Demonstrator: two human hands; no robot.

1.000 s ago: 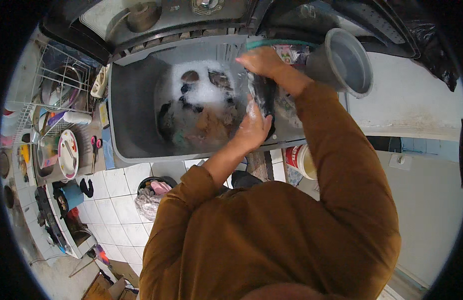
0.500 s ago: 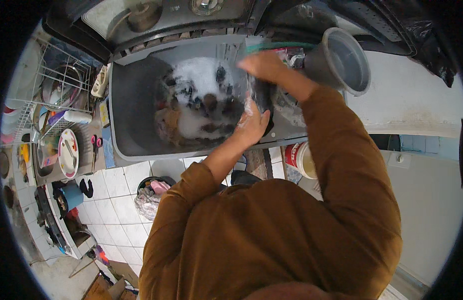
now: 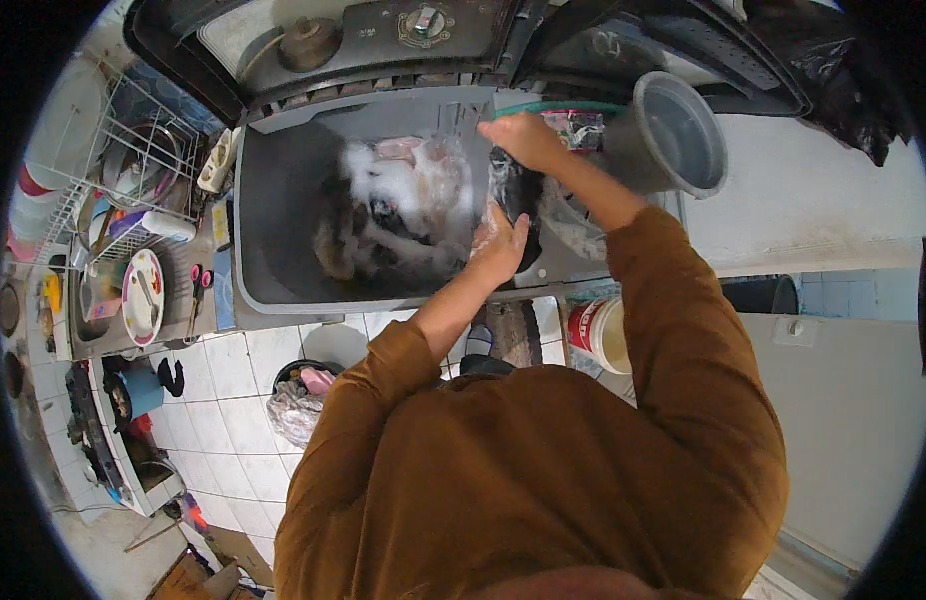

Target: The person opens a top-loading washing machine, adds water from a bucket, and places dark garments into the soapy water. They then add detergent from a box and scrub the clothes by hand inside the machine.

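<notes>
Tiled room and grey tub (image 3: 268, 200): a dark cloth (image 3: 520, 188) at the three-o'clock edge

We set our clock on the grey tub, with twelve at its far side. The white-tiled floor (image 3: 218, 390) spreads toward seven; a black control panel (image 3: 383, 35) rises at twelve. The dark cloth lies along the tub's edge at three, wet and streaked with suds; we judge that this edge gives it backing and lets water drain inward. The left hand (image 3: 499, 250) is on its near end at four, thumb apart from the fingers, probably to steady it; we cannot tell how firmly they press. The right hand (image 3: 528, 142) is at the far end, at two, fingers bent inward; their tips are hidden, so we cannot tell whether they clamp the cloth. We find the widest margin between the white foam (image 3: 368, 185) and the tub wall at nine. Beyond three, room is tighter: a grey bucket (image 3: 633, 150) stands near the right forearm (image 3: 605, 192). At five, the left forearm (image 3: 448, 318) crosses the near rim, which limits any lowering there.
</notes>
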